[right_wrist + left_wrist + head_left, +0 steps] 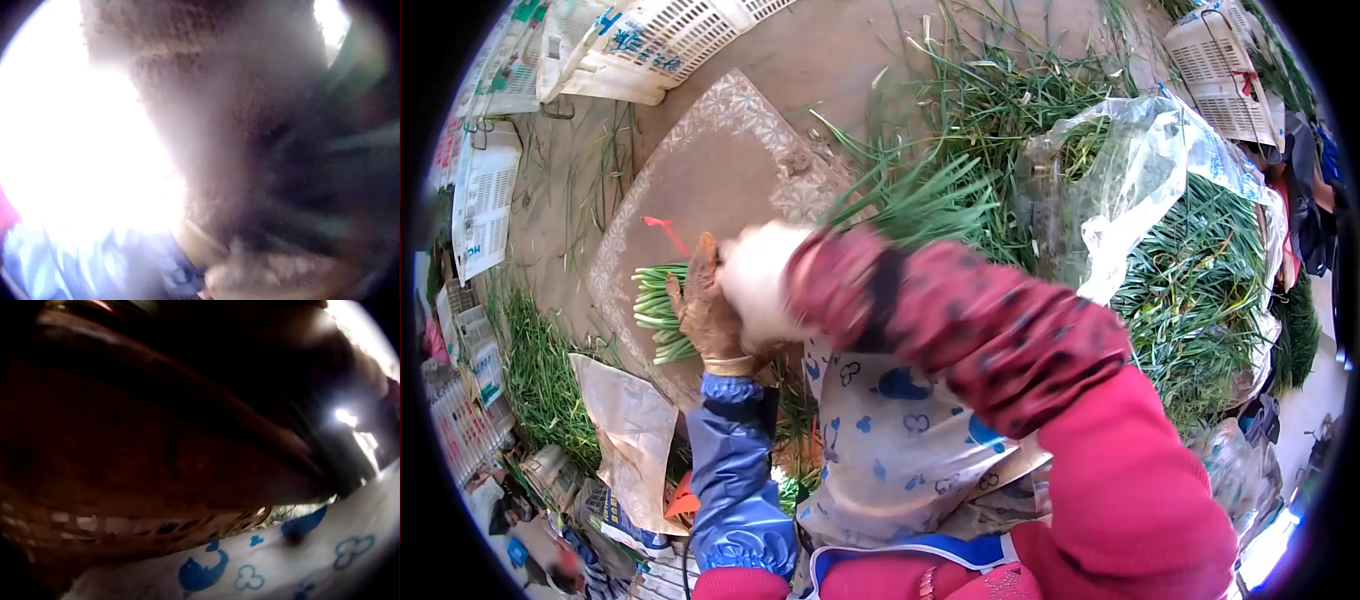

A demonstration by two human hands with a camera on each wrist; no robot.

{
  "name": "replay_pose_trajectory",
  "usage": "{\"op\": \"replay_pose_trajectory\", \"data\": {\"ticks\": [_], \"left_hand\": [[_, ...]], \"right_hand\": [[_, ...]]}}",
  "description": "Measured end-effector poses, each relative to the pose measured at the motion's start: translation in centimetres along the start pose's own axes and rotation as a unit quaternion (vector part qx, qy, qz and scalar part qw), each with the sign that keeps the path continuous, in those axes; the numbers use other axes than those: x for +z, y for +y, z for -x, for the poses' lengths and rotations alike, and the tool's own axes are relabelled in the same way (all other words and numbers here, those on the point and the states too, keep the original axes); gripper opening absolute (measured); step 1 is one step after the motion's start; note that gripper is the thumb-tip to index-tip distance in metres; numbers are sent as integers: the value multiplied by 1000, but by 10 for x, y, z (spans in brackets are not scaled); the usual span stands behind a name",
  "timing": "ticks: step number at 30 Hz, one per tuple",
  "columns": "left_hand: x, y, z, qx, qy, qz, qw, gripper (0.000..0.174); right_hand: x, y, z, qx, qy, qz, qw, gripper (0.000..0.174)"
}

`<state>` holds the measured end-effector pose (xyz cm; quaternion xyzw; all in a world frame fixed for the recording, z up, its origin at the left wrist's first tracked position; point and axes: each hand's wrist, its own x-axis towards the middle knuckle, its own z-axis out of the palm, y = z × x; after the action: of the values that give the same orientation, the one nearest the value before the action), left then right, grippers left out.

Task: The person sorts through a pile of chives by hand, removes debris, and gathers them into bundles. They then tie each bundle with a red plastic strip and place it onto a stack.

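Note:
A bunch of garlic chives [662,315] lies across the board, its cut stalk ends at the left and its green leaves [935,205] fanning out at the right. My left hand [712,315], in a brown-stained glove, grips the bunch near the stalk ends. My right hand [765,280], in a pale glove, is motion-blurred right beside the left fingers and over the bunch; its fingers are hidden. A red tie strip [665,232] sticks out beyond the left fingertips. The right wrist view shows a blurred knitted glove [206,112] close up; dark brown fills the left wrist view.
Under the bunch lies a patterned board [700,130]. Loose chives [1020,110] are heaped at the back, and a clear plastic bag [1135,170] partly covers more chives at the right. White plastic crates [670,45] stand at back left. A patterned apron [880,430] covers the lap.

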<state>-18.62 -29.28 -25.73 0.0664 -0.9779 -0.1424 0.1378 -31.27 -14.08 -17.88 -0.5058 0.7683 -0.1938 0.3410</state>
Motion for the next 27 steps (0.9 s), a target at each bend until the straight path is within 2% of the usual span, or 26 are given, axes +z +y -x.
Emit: {"op": "replay_pose_trajectory", "data": {"ticks": [1, 2, 3, 4, 6, 8, 9, 10, 12, 14, 16, 18, 20, 21, 22, 24, 25, 26, 27], "left_hand": [[0, 11, -4, 4, 2, -38, 999, 51], [0, 21, -6, 5, 2, -77, 997, 50], [-2, 30, -9, -2, 35, -52, 998, 47], [-2, 33, -11, -5, 39, -50, 998, 47], [-2, 35, -14, -4, 45, -43, 998, 47], [0, 37, -15, -8, 44, -36, 998, 47], [0, 37, -15, -11, 43, -33, 998, 48], [-1, 37, -14, -13, 37, -37, 999, 48], [0, 36, -15, -16, 32, -43, 998, 50], [1, 36, -14, -8, 22, -52, 998, 51], [0, 36, -14, -7, 19, -62, 998, 50], [-2, 36, -14, -14, 15, -55, 998, 50], [-2, 37, -15, -16, 26, -43, 999, 50], [-1, 38, -16, -17, 32, -45, 998, 49], [-1, 39, -16, -15, 30, -46, 998, 48], [-2, 36, -14, -11, 31, -51, 998, 47], [-2, 35, -14, -8, 23, -55, 998, 45], [-3, 35, -13, -4, 15, -60, 998, 44], [-5, 33, -12, -1, 9, -66, 998, 43]], "right_hand": [[-49, 12, 31, 39, -5, -104, 994, 34], [-53, 46, 29, 39, 69, -105, 991, 32], [-54, 87, 23, 129, 157, -116, 972, 30], [-51, 130, 23, 143, 292, -64, 943, 28], [-58, 181, 29, 256, 102, 28, 961, 31], [1, 245, 23, 178, 104, 9, 979, 45], [-2, 230, 28, 237, 8, -28, 971, 58], [18, 241, 17, 205, -32, 26, 978, 57], [37, 229, 9, 222, -51, 115, 967, 56], [69, 240, -3, 228, -54, 173, 957, 46], [97, 257, -15, 249, -35, 160, 955, 51], [105, 263, -22, 290, 62, 57, 953, 45], [77, 253, -8, 320, 133, -66, 936, 42], [72, 250, 3, 263, 306, -156, 902, 38], [62, 250, 12, 285, 370, -305, 830, 30], [25, 249, 26, 263, 463, -417, 737, 24], [-3, 234, 44, 241, 475, -472, 703, 21], [-22, 224, 56, 172, 504, -475, 701, 21], [-46, 206, 74, 173, 486, -475, 713, 23]]}}
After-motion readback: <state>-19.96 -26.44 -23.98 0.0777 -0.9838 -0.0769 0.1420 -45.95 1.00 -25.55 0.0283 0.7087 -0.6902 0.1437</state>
